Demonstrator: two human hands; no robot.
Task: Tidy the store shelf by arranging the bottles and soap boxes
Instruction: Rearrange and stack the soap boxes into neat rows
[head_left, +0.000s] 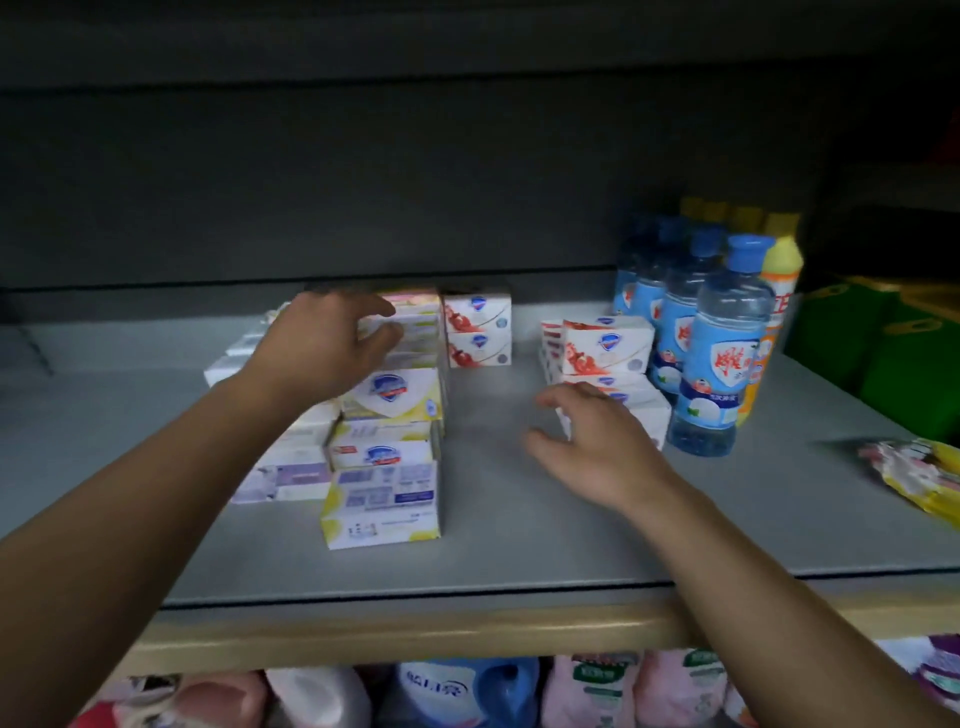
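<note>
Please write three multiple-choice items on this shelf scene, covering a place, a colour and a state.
1. Where do the blue bottles stand on the shelf?
A. right of the soap boxes
B. left of the soap boxes
C. at the shelf's front edge

2. What colour is the front bottle's cap?
A. red
B. blue
C. black

3. What is the left hand doing?
A. hanging below the shelf
B. lifting a bottle
C. resting on the yellow boxes

Answers:
1. A, the bottles line up right of the red boxes.
2. B, the cap is plainly blue.
3. C, its fingers lie over the yellow stack's top, while the right hand hovers open by the red boxes.
</note>
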